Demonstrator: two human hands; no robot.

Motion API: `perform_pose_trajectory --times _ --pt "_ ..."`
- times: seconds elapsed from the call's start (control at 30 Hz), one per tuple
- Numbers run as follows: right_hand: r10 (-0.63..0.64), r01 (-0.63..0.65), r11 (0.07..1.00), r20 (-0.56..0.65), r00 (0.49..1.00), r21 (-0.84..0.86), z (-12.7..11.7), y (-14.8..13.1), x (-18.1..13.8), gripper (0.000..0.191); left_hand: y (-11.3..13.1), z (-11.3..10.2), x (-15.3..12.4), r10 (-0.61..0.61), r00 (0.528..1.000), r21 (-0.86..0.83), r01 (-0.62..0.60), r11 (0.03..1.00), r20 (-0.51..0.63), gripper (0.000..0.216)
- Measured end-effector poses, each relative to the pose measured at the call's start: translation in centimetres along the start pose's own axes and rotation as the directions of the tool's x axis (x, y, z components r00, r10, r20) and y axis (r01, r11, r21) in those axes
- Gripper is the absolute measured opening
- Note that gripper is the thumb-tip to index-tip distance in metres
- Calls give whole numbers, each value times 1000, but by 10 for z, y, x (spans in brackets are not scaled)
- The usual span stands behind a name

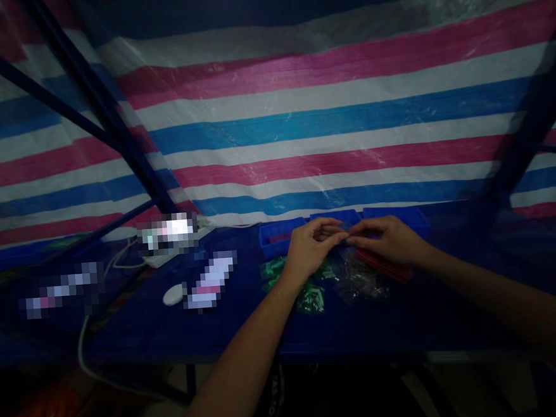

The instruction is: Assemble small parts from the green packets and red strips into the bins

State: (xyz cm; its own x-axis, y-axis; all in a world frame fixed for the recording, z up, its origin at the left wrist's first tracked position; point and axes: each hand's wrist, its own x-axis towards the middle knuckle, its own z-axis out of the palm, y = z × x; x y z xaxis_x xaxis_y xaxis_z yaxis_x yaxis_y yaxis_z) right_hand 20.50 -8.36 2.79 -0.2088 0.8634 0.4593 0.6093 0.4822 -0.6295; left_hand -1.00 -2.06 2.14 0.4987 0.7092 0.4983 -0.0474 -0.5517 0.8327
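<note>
My left hand (311,244) and my right hand (387,239) meet fingertip to fingertip above the dark blue table (172,330). Both are pinched around something tiny that I cannot make out in the dim light. Under them lie small clear bags of green parts (310,295) and a clear bag of dark parts (359,282). A red flat thing (387,267) lies beneath my right wrist. Behind the hands stand blue trays (280,234) in a row.
A striped pink, blue and white tarp (328,103) hangs close behind the table. A small white round object (173,295) and a white cable (84,336) lie at the left. Dark poles (104,112) cross at upper left.
</note>
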Motion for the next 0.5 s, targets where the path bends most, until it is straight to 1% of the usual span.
perform_pose_trajectory --times 0.07,0.17,0.27,0.4,0.47,0.5 --pt "24 -23 999 -21 1000 45 -1 0 1 23 1 1 0 11 1000 5 -11 1000 -12 32" --pt "44 -36 992 -69 997 123 -1 1 1 24 5 1 0 26 999 41 -25 999 -27 24" --pt "61 -50 984 -58 996 172 -1 0 1 24 7 1 -1 12 1000 54 -10 998 -26 18" --pt "70 -67 989 -16 997 128 1 -3 -1 22 5 2 0 -10 1000 -18 10 1000 -21 22" --pt "61 -58 993 -26 998 100 1 -3 -1 23 5 2 0 -6 1000 -15 6 1000 -27 28" --pt "57 -53 995 -41 998 87 2 -2 0 23 6 2 0 9 999 8 -8 1000 -49 33"
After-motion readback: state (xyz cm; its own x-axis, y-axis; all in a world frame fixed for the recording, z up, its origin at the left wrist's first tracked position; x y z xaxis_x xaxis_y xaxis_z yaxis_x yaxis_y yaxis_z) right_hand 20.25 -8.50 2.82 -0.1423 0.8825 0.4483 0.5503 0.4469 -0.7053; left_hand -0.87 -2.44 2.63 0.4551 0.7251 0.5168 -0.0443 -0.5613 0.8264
